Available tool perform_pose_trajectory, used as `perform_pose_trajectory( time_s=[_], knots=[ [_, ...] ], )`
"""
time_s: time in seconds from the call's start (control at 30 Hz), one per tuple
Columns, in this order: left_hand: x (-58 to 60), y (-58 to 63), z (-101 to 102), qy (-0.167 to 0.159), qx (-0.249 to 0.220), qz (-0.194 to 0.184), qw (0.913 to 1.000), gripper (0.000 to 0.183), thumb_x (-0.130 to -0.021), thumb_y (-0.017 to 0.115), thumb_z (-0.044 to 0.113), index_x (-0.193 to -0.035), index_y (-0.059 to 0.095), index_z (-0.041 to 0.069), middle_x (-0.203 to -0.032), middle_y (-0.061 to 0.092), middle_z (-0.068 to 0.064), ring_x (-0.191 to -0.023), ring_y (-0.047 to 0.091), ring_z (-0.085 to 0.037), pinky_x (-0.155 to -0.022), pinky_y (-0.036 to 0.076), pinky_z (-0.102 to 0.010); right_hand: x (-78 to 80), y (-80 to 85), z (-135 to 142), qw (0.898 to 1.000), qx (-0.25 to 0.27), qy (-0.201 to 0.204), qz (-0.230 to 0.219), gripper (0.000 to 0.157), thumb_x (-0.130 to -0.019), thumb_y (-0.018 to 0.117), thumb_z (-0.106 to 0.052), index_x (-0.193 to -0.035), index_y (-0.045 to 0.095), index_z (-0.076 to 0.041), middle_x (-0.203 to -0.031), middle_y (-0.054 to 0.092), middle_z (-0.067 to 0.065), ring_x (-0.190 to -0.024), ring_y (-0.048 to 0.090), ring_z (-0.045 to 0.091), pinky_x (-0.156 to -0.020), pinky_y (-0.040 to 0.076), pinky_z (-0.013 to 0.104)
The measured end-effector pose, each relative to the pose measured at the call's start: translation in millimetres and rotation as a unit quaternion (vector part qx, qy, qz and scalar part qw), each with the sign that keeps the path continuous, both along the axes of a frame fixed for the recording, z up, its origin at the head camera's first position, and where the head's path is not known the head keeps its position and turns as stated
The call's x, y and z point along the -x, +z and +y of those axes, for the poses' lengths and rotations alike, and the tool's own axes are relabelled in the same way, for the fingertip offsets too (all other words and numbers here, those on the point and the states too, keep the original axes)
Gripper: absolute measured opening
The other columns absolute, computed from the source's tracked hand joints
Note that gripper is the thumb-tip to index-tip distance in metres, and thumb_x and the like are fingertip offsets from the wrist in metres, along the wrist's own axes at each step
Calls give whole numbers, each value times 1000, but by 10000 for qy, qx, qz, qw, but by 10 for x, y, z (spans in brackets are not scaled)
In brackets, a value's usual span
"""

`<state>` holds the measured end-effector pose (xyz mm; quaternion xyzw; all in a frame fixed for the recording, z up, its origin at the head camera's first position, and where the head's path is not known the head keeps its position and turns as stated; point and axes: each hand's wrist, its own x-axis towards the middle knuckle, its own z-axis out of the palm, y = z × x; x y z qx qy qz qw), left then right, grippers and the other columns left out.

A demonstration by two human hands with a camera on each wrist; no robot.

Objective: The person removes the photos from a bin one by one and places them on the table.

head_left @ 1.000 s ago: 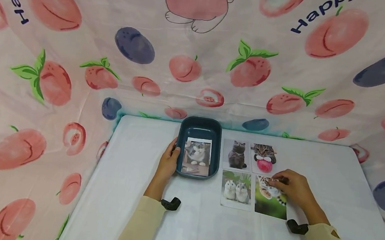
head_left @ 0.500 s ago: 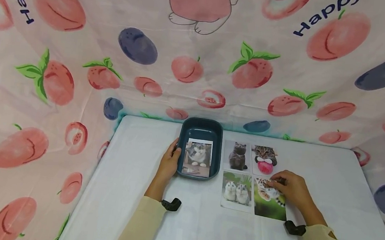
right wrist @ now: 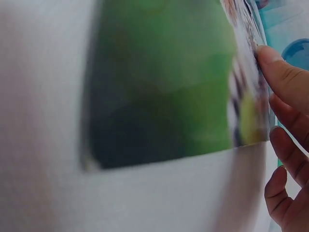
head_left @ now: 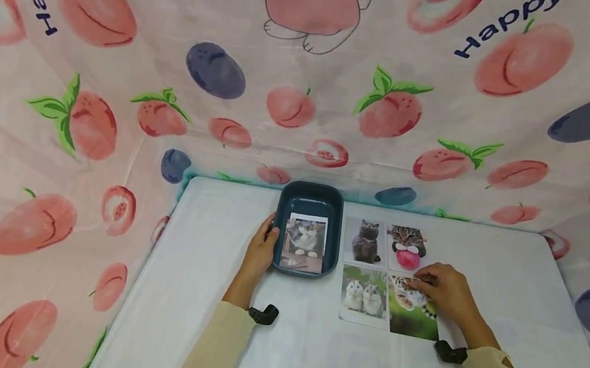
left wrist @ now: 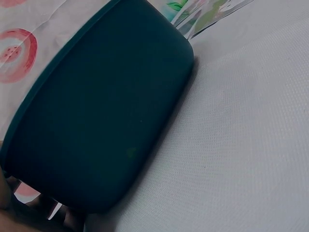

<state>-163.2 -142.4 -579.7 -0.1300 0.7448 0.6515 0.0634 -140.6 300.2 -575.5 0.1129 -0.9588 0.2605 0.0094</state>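
My left hand (head_left: 258, 252) grips the left wall of a dark teal rectangular tray (head_left: 310, 205), thumb at the rim. A photo card of a grey-and-white cat (head_left: 304, 246) lies inside. In the left wrist view the outer wall of the tray (left wrist: 101, 96) hides most of the fingers. At the right, my right hand (head_left: 448, 290) pinches the upper right edge of a photo card of a tiger cub (head_left: 413, 316). The right wrist view has the thumb (right wrist: 282, 72) on this card's face, other fingers behind the edge; the card appears tilted up from the table.
Beside the tray lie photo cards of a grey cat (head_left: 367, 242), a tabby with a pink ball (head_left: 407, 248) and two hamsters (head_left: 364, 296). A white cloth covers the table (head_left: 330, 361). A fruit-print curtain (head_left: 329, 115) hangs behind and at the sides.
The right hand and the tiger card have shifted slightly left against the other cards. The left hand and tray stay put; the head view has drifted a little.
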Motion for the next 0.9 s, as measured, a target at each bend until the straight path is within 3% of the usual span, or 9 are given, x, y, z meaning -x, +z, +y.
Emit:
perform_pose_trajectory(
  time_s=[0.13, 0.23, 0.37, 0.57, 0.9],
  knots=[
    [7, -8, -13, -12, 12, 7, 10000, 47, -109, 44, 40, -155, 37, 47, -165, 36, 1, -153, 32, -24, -125, 26, -52, 31, 27, -27, 9999, 68, -88, -3, 19, -83, 86, -26, -94, 79, -13, -95, 75, 4, -90, 64, 25, -78, 53, 45],
    [9, -11, -21, -13, 0, 11, 10000, 47, -109, 45, 40, -155, 37, 46, -165, 35, 0, -153, 31, -25, -125, 25, -52, 92, 86, -84, 9997, 208, -105, -59, 19, -85, 85, -26, -97, 78, -13, -95, 73, 4, -80, 64, 21, -73, 53, 41],
    [7, 1, -24, -19, -8, 15, 10000, 47, -109, 45, 40, -155, 36, 47, -165, 35, 1, -153, 30, -24, -125, 25, -53, 232, 196, -244, 9992, 391, 121, -39, 20, -86, 83, -26, -101, 78, -15, -92, 71, 1, -75, 62, 14, -68, 53, 34],
    [5, 16, -13, -24, -71, 31, 10000, 46, -110, 44, 38, -155, 37, 45, -164, 37, 1, -150, 36, -25, -124, 28, -52, 501, 417, -598, 9951, 723, 636, 217, 21, -88, 82, -25, -104, 78, -12, -92, 71, -2, -83, 64, 15, -71, 55, 34],
    [3, 1, 5, -33, -58, -32, 10000, 47, -109, 45, 42, -155, 37, 45, -164, 37, 3, -150, 36, -24, -124, 28, -50, 1027, 869, -1314, 9883, 840, 1131, -583, 31, -92, 76, -41, -112, 77, -16, -99, 72, 1, -95, 64, 21, -82, 54, 42]
  ],
)
